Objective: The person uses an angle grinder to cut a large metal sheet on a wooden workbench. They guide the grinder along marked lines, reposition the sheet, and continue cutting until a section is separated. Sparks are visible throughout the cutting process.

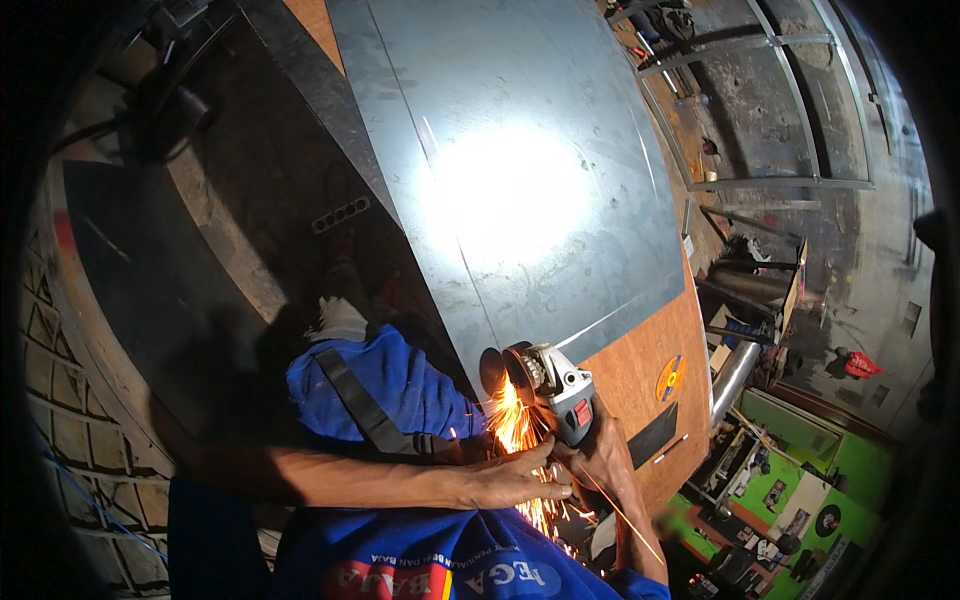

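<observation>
Now grasping the angle grinder (572, 398) in the right hand (600, 452), at the near left corner of the steel sheet (530, 260) — spraying orange sparks (515, 425) bodyward. Holding the left hand (515, 480) just beside, fingers extended, grip released. Sharing the worktop (628, 368) — toward its right edge — with a yellow disc (669, 378) and dark plate (653, 433).

Head-worn fisheye here, looking down from above at the left hand (512, 482) and right hand (604, 455), pretty close in, super wide.
</observation>
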### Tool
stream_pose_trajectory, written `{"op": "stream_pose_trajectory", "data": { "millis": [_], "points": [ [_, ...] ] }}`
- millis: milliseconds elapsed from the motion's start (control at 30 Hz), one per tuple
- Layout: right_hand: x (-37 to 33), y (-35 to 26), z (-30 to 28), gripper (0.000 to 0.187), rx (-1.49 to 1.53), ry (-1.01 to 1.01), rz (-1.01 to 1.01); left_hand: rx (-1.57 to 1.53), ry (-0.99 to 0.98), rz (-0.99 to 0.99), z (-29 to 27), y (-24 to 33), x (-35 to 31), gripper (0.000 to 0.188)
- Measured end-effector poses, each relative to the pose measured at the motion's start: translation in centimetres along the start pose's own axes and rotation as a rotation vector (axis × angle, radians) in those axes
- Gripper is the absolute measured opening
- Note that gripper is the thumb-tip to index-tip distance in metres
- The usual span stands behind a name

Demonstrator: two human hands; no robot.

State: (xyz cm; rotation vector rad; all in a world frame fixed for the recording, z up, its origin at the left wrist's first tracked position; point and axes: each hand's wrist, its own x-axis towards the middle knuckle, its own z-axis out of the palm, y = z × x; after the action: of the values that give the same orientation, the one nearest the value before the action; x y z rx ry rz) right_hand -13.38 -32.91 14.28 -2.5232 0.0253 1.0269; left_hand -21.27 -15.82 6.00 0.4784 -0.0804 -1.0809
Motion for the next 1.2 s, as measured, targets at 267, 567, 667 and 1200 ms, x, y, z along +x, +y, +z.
{"op": "stream_pose_trajectory", "data": {
  "millis": [267, 567, 667, 1200],
  "points": [
    [0.1, -1.0, -0.1, 0.056, 0.025, 0.003, 0.036, 0.039, 0.076, -0.036, 0.6, 1.8, -1.0, 0.108],
    [0.4, -1.1, 0.2, 0.056, -0.004, 0.035, -0.019, 0.049, 0.066, 0.118, -0.5, -1.4, 1.0, 0.120],
    [0.6, -1.2, 0.1, 0.058, -0.004, 0.037, -0.032, 0.029, 0.047, 0.063, -0.7, -1.2, 0.6, 0.122],
    [1.3, -2.9, -0.1, 0.061, -0.019, 0.054, 0.011, 0.014, 0.092, 0.020, -0.6, -0.3, -0.3, 0.116]
  ]
}}
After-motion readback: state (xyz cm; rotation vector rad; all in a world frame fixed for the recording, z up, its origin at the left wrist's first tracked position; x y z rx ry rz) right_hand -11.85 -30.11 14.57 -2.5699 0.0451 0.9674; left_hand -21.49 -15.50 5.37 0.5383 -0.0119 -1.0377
